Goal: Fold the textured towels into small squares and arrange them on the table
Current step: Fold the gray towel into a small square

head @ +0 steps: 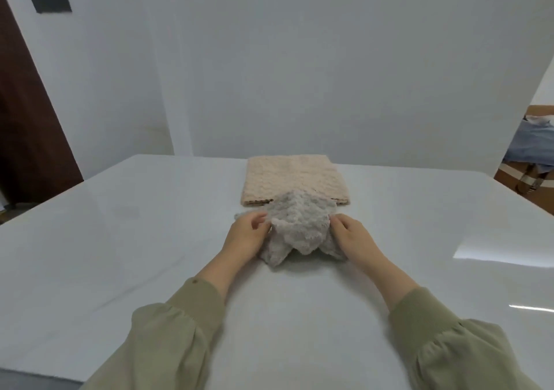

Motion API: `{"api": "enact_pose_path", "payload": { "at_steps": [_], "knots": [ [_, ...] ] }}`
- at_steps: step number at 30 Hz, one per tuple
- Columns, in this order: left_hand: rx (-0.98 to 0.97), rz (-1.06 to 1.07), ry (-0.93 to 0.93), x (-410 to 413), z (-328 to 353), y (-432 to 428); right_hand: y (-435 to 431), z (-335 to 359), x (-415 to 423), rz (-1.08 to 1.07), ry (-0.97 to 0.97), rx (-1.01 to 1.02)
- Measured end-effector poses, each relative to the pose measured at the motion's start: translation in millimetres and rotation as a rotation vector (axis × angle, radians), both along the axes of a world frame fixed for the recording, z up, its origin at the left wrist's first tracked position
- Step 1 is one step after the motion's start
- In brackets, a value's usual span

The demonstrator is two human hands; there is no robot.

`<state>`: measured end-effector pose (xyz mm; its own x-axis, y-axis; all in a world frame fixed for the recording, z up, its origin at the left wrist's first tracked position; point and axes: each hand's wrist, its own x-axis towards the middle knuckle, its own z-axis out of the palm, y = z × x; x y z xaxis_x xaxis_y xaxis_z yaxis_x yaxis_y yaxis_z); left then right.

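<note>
On the white table, just left of centre frame, the left hand curls its fingers round the left edge of the crumpled grey towel. The towel lies bunched mid-frame, probably being gathered by its edges so it can be spread for folding. Above it the beige towel lies folded flat, parked out of the way, its near edge overlapped by the grey one. Right of centre, the right hand grips the opposite edge. Its fingertips sink into the pile, so how tightly is unclear.

Nubbly cloth towels, glossy table
</note>
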<state>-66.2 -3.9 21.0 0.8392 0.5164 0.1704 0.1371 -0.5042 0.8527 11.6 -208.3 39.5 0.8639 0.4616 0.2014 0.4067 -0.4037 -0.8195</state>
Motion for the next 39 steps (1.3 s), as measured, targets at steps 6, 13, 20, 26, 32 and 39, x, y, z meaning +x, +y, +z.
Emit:
{"api": "enact_pose_path", "payload": {
  "at_steps": [6,13,20,26,32,39],
  "knots": [
    [-0.052,-0.117,0.024,-14,-6,-2,-11,3,-6,0.089,0.026,-0.124],
    [0.250,-0.412,0.234,-17,-5,0,-20,-7,4,0.287,-0.005,-0.439],
    [0.338,-0.110,0.073,-12,-10,5,-19,1,19,-0.144,-0.283,-0.480],
    [0.527,-0.059,0.145,1,-18,7,-17,-7,31,-0.126,-0.235,-0.745],
    [0.601,-0.066,0.097,14,-20,5,-13,-13,44,-0.244,-0.471,-0.682],
    [0.627,-0.113,0.025,15,-22,5,-22,-32,63,-0.338,-0.473,-0.477]
  ]
}}
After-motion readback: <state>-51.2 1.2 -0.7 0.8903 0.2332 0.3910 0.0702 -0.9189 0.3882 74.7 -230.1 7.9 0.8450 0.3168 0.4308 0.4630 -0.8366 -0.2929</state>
